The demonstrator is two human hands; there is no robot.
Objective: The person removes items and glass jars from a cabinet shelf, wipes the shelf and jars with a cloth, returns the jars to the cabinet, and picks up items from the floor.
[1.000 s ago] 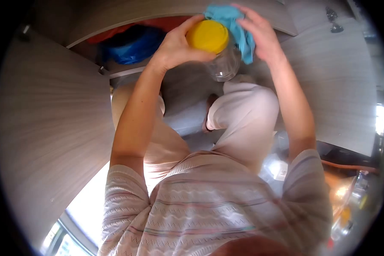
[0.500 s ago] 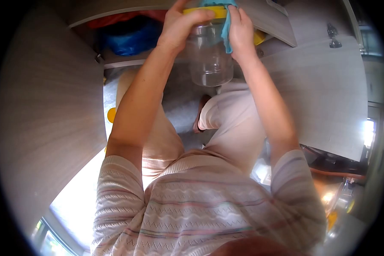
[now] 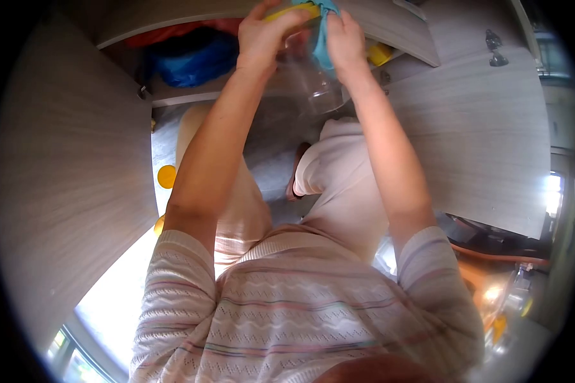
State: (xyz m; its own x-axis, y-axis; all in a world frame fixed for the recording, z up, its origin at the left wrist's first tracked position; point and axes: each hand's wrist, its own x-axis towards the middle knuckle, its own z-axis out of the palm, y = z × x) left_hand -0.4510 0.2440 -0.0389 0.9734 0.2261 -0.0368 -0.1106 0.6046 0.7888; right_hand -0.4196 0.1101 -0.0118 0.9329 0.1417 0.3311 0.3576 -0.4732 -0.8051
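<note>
At the top centre, my left hand (image 3: 262, 39) is closed round the yellow lid (image 3: 294, 11) of a clear jar (image 3: 318, 89). The jar hangs below the lid, tilted and partly blurred. My right hand (image 3: 346, 43) is closed on a light blue cloth (image 3: 323, 42), which lies against the lid's right side and drapes down the jar. The tips of some fingers are cut off or hidden at the top edge.
An open cabinet holds a blue bag (image 3: 195, 60) and a yellow item (image 3: 380, 54). Cabinet doors stand open at left (image 3: 76, 153) and right (image 3: 485, 140). Round yellow objects (image 3: 167, 176) are on the floor at left, beside my legs.
Both hands have shifted slightly left with the jar and cloth. The jar has tilted, its base swinging right relative to the lid. The cloth has moved along the lid.
</note>
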